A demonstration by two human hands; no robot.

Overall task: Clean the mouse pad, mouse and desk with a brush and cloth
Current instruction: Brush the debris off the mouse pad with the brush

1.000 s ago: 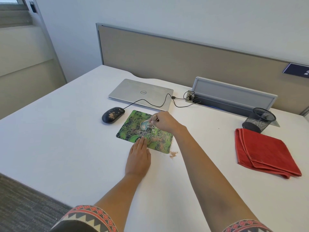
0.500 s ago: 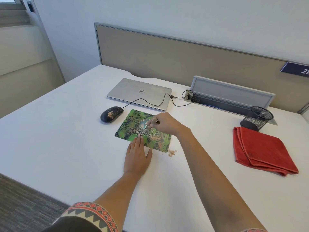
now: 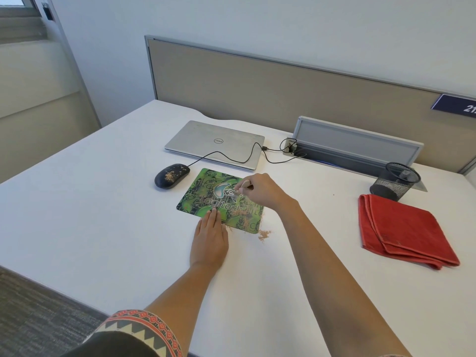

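I see my left hand (image 3: 209, 237) pressed flat on the green Logitech mouse pad (image 3: 206, 199), my right hand (image 3: 260, 190) pinching a small brush (image 3: 238, 191), on a white desk (image 3: 103, 215) backed by a beige partition (image 3: 257, 86).

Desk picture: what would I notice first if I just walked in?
Probably the bright green mouse pad mid-desk, where the right hand brushes tan crumbs with a small brush while the left hand presses its near edge. Next, the folded red cloth at the right, and the crumb-dusted black mouse left of the pad.

Bare desk (image 3: 77, 215) left of mouse (image 3: 171, 176)
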